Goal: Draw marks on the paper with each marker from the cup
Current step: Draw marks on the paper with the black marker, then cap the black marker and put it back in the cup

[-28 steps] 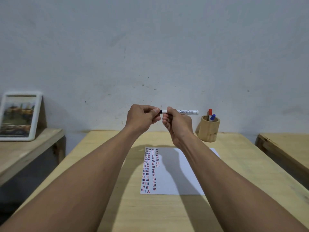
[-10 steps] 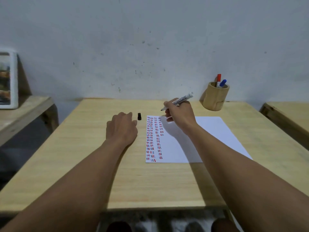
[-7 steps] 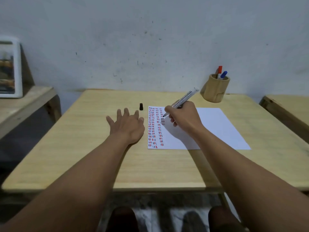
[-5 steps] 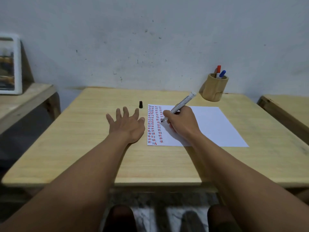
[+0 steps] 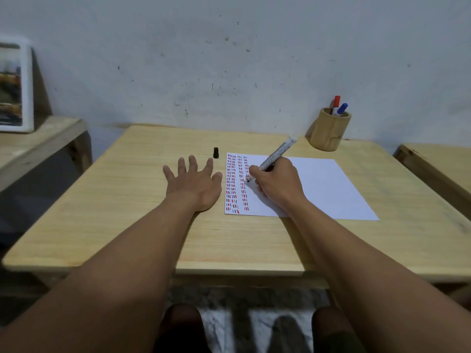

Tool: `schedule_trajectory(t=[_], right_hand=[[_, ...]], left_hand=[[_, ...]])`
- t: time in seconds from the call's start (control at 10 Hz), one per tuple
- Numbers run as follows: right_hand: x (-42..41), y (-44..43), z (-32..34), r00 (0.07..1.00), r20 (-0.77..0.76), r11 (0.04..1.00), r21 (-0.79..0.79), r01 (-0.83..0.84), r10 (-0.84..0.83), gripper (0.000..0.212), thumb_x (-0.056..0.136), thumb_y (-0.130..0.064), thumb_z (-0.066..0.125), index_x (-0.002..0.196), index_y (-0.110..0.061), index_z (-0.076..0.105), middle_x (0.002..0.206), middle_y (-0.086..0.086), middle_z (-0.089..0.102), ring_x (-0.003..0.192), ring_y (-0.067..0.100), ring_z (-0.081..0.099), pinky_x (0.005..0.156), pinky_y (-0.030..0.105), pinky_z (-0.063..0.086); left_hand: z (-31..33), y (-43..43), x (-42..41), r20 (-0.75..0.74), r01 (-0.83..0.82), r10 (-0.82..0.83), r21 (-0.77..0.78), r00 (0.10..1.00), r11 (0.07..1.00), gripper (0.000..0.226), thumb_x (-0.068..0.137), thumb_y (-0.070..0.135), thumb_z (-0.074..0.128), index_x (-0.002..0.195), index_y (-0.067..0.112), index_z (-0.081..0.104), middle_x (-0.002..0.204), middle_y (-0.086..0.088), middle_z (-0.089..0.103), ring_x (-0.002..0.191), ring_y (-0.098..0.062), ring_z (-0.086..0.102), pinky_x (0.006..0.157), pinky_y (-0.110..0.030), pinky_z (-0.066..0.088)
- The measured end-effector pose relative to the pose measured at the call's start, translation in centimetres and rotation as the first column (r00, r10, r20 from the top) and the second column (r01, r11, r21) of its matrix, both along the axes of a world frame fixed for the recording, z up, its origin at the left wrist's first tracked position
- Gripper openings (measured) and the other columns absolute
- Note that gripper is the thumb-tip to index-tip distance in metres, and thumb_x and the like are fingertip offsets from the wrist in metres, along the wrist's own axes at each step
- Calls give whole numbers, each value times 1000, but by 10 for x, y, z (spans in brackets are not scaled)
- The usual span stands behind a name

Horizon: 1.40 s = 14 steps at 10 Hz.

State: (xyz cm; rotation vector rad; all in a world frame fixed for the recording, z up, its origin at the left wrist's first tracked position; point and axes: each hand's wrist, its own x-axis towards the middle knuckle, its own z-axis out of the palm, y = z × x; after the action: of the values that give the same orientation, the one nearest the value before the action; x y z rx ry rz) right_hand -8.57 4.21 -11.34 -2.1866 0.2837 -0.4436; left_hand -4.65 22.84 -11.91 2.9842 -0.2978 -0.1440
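Note:
A white sheet of paper (image 5: 323, 187) lies on the wooden table (image 5: 142, 200), its left side filled with columns of short red, blue and black marks. My right hand (image 5: 277, 184) grips an uncapped black marker (image 5: 277, 153), its tip down on the paper in the third column. My left hand (image 5: 195, 183) rests flat on the table left of the paper, fingers spread, holding nothing. The marker's black cap (image 5: 216, 152) stands just beyond my left fingers. A wooden cup (image 5: 328, 132) at the back right holds a red marker (image 5: 336, 103) and a blue marker (image 5: 342, 108).
A white wall rises directly behind the table. A lower wooden bench (image 5: 38, 143) at the left carries a framed picture (image 5: 14, 85). Another wooden table (image 5: 441, 161) stands at the right. My knees show below the table's front edge.
The cap came off and now stands on the table. My left hand flattened beside the paper. My right hand lowered the marker's tip onto the paper and moved it down the third column.

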Motion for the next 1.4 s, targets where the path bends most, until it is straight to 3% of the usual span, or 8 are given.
schedule_trajectory(t=[0.4, 0.6, 0.7, 0.9, 1.1, 1.2, 1.3, 1.4], right_hand=[[-3, 3, 4, 999, -41, 1000, 3, -2, 3, 39, 82, -28, 67, 77, 11, 64, 64, 14, 64, 54, 16, 52, 49, 27, 38], [-4, 3, 5, 999, -32, 1000, 19, 13, -13, 32, 84, -27, 67, 68, 1, 59, 59, 7, 59, 51, 14, 48, 47, 25, 35], [-5, 2, 7, 999, -8, 996, 84, 36, -36, 37, 83, -28, 67, 80, 8, 63, 72, 18, 71, 57, 17, 55, 52, 28, 40], [0, -1, 12, 999, 14, 986, 167, 30, -33, 33, 81, -32, 69, 83, 1, 68, 69, 10, 71, 55, 19, 57, 56, 31, 48], [4, -8, 21, 1000, 25, 952, 306, -8, 0, 20, 83, -29, 74, 89, -10, 71, 67, 2, 65, 52, 17, 57, 59, 37, 52], [4, -9, 29, 999, 34, 900, 436, -21, 7, 27, 89, -26, 69, 96, 0, 71, 71, 4, 64, 53, 14, 58, 53, 29, 51], [4, -10, 36, 999, 41, 855, 518, -25, 4, 23, 90, -20, 64, 89, 2, 70, 69, 4, 63, 53, 15, 56, 51, 28, 49], [4, -13, 40, 998, 60, 822, 569, -38, 5, 19, 89, -16, 65, 86, 2, 70, 68, 7, 64, 52, 16, 55, 48, 27, 48]], left_hand=[[-1, -1, 1, 7, -4, 4, 10, 1000, 1000, 62, 102, 55, 8, 160, 34, 0, 169, -9, -8, 154, -34, -12, 118, -62, -11], [0, 0, 1, 4, -1, 1, -19, 1000, 1000, 63, 102, 55, 10, 160, 34, 2, 169, -10, -6, 154, -34, -11, 119, -62, -10], [2, -1, 2, 20, -26, 27, -66, 999, 997, 62, 101, 53, 17, 160, 32, 13, 169, -9, 3, 155, -33, -4, 119, -62, -6], [11, -9, 11, 137, -107, 137, -210, 981, 972, 51, 99, 46, 31, 142, 22, 43, 141, -10, 52, 132, -36, 42, 107, -53, 28], [25, -18, 28, 219, -25, 88, -273, 972, 962, 47, 101, 39, 48, 147, 28, 42, 137, -10, 57, 129, -35, 47, 101, -47, 35], [24, -20, 38, 231, 11, 59, -288, 971, 957, 43, 102, 31, 51, 145, 30, 49, 135, -8, 59, 129, -33, 49, 99, -45, 37], [22, -20, 45, 246, 31, 60, -351, 967, 936, 34, 100, 20, 55, 133, 25, 63, 121, -1, 70, 110, -23, 62, 81, -31, 44], [27, -21, 42, 225, 10, 110, -473, 968, 881, 25, 95, 8, 56, 111, 19, 73, 93, 6, 71, 71, -7, 57, 59, -20, 33]])
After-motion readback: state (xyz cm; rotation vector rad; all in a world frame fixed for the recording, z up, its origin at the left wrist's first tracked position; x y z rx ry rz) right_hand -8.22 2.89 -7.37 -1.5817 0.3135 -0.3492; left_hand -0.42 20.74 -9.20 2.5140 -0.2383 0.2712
